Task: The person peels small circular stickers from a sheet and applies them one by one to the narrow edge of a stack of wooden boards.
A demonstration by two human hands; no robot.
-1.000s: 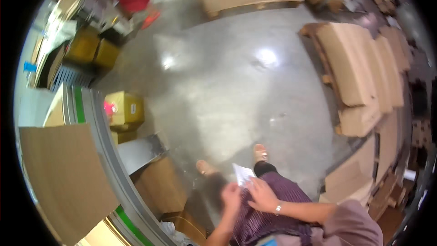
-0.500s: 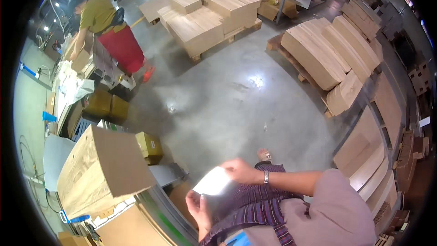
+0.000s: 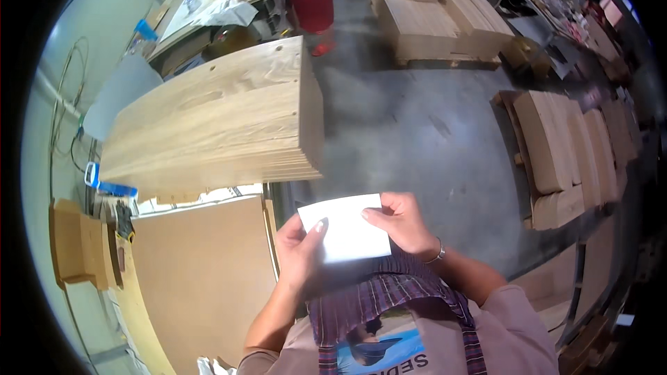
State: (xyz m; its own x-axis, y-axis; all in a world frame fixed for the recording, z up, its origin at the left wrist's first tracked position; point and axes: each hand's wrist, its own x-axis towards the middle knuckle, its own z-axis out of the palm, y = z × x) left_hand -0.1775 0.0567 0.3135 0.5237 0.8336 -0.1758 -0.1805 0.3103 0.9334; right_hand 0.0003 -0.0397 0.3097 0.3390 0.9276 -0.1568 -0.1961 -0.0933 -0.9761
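The white paper is in the lower middle of the frame. The fingers of the left hand pinch its left side; those of the right hand pinch its upper right part. Wooden boards are stacked at upper left.

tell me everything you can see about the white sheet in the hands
The white sheet looks like thin paper, small and roughly four-sided, its visible face bright; no print can be made out on it. It is held up in front of the striped apron. The left hand holds its left side and the right hand its upper right corner, both thumbs on the visible face.
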